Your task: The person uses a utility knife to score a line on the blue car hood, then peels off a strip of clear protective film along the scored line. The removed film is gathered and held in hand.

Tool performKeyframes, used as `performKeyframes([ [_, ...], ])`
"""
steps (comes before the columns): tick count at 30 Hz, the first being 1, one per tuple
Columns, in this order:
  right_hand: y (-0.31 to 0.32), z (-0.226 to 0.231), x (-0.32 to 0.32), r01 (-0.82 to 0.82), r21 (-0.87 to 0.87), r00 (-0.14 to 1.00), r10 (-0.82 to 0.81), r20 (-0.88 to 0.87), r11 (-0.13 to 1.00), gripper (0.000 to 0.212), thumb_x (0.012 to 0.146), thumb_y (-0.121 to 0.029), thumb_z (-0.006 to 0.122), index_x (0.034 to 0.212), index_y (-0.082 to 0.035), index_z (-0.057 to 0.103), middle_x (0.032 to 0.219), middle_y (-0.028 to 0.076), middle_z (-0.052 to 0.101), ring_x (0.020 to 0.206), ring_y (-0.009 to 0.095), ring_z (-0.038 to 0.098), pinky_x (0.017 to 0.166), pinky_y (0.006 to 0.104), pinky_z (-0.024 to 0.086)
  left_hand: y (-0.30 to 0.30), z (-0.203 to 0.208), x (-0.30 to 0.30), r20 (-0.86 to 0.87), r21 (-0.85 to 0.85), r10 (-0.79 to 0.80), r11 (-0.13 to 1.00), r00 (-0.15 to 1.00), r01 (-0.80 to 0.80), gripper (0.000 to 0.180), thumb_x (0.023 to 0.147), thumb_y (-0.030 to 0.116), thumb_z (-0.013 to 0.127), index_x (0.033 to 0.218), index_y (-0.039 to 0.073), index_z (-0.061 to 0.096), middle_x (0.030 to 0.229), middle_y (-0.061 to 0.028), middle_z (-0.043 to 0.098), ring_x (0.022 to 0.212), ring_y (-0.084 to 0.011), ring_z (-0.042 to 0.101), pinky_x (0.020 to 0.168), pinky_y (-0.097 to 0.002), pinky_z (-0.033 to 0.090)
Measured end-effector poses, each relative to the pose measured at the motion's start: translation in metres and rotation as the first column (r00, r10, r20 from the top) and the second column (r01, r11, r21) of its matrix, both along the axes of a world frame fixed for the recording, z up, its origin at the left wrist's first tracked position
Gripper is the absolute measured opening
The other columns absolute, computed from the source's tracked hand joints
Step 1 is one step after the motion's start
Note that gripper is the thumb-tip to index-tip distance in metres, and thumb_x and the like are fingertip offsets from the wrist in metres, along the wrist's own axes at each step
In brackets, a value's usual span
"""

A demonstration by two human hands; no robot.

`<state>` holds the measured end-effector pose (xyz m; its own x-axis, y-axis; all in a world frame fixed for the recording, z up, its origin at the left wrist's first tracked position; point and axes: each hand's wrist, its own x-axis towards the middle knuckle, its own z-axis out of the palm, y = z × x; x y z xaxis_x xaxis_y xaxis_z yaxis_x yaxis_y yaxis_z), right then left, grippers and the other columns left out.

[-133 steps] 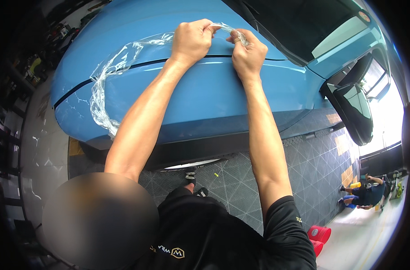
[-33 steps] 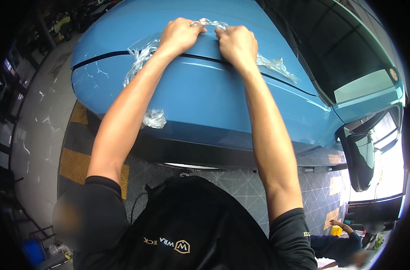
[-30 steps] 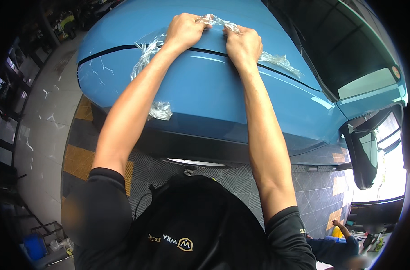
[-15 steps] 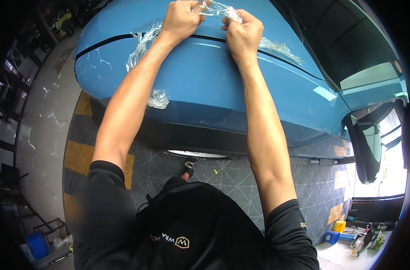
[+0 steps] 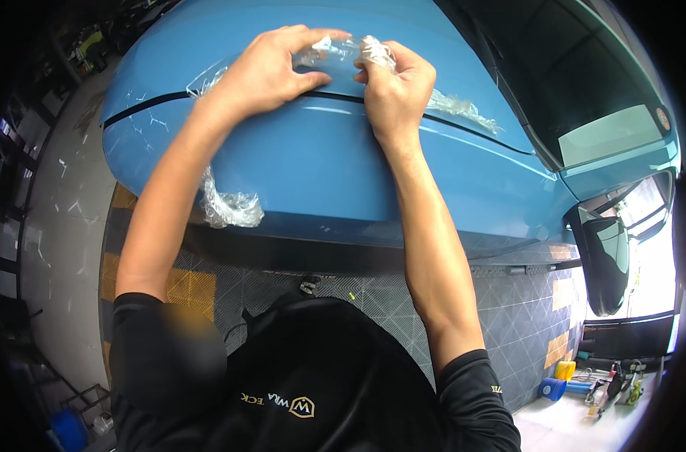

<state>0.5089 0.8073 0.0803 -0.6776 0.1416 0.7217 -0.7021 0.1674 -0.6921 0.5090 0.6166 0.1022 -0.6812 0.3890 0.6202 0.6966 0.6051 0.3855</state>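
Note:
Both my arms reach over the blue front of a car (image 5: 305, 158). My right hand (image 5: 398, 87) is closed round a crumpled wad of clear plastic film (image 5: 375, 53) above the dark seam between hood and fender. Beside it on the left, my left hand (image 5: 262, 75) has thumb and forefinger spread apart, the forefinger at the stretched film between the hands. More crumpled film hangs down the fender below my left forearm, ending in a bunch (image 5: 232, 209). Another wrinkled strip (image 5: 465, 113) lies along the seam right of my right hand.
The dark windshield (image 5: 554, 75) and side mirror (image 5: 610, 260) stand to the right. Grey and yellow floor tiles (image 5: 501, 316) lie below the car. Blue and yellow containers (image 5: 557, 380) and tools sit at the lower right. Dark furniture lines the left.
My left hand has moved left and down, its fingers coming apart from the film. The right hand has lowered with the film still gripped. The view has shifted slightly.

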Motion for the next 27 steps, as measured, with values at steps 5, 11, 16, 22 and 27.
performKeyframes([
  [5, 0.003, 0.023, -0.008, 0.086, 0.244, 0.995, -0.097, 0.033, 0.966, 0.026, 0.09, -0.022, 0.069, 0.075, 0.0, 0.072, 0.056, 0.013, 0.06, 0.049, 0.025, 0.051, 0.051, 0.0403, 0.041, 0.007, -0.008, -0.016, -0.417, -0.102, 0.16, 0.97, 0.895, -0.222, 0.033, 0.088, 0.018, 0.076, 0.121, 0.013, 0.076, 0.115, -0.0114, 0.074, 0.107, -0.0238, 0.069, 0.088, -0.0365, 0.054],
  [11, 0.018, 0.026, 0.018, 0.312, 0.711, 0.95, -0.219, -0.223, 0.63, 0.069, 0.082, -0.027, 0.081, 0.141, -0.002, 0.056, 0.145, 0.031, 0.053, 0.137, 0.045, 0.051, 0.114, 0.047, 0.044, 0.001, -0.011, -0.019, 0.181, 0.171, 0.108, 0.975, 0.978, -0.139, 0.026, 0.097, 0.024, 0.067, 0.105, 0.003, 0.078, 0.091, -0.0144, 0.078, 0.08, -0.0204, 0.073, 0.076, -0.0351, 0.055],
  [16, 0.005, 0.022, 0.015, 0.34, 0.662, 0.935, -0.312, -0.166, 0.668, 0.07, 0.084, -0.033, 0.081, 0.139, 0.0, 0.056, 0.141, 0.032, 0.053, 0.14, 0.045, 0.046, 0.119, 0.0512, 0.035, 0.005, -0.017, -0.011, 0.086, 0.309, 0.068, 0.947, 0.994, -0.092, 0.025, 0.096, 0.027, 0.066, 0.096, 0.006, 0.08, 0.076, -0.0144, 0.073, 0.066, -0.0269, 0.069, 0.064, -0.0391, 0.052],
  [22, 0.004, 0.016, 0.013, 0.161, 0.578, 0.957, -0.269, 0.106, 0.8, 0.023, 0.094, -0.023, 0.069, 0.087, -0.002, 0.075, 0.074, 0.022, 0.069, 0.069, 0.041, 0.067, 0.068, 0.0489, 0.052, 0.002, -0.019, -0.012, 0.109, 0.222, 0.084, 0.969, 0.991, -0.106, 0.023, 0.097, 0.018, 0.063, 0.1, 0.0, 0.077, 0.085, -0.015, 0.077, 0.072, -0.0195, 0.069, 0.069, -0.0347, 0.052],
  [27, 0.006, 0.008, 0.011, 0.188, 0.518, 0.977, -0.213, -0.01, 0.835, 0.016, 0.092, -0.016, 0.066, 0.087, -0.003, 0.075, 0.077, 0.019, 0.072, 0.073, 0.039, 0.069, 0.07, 0.0467, 0.054, 0.006, -0.017, -0.014, 0.02, 0.266, -0.017, 0.964, 1.0, 0.011, 0.019, 0.097, 0.013, 0.059, 0.094, -0.002, 0.072, 0.077, -0.0114, 0.072, 0.067, -0.0188, 0.065, 0.065, -0.034, 0.05],
])
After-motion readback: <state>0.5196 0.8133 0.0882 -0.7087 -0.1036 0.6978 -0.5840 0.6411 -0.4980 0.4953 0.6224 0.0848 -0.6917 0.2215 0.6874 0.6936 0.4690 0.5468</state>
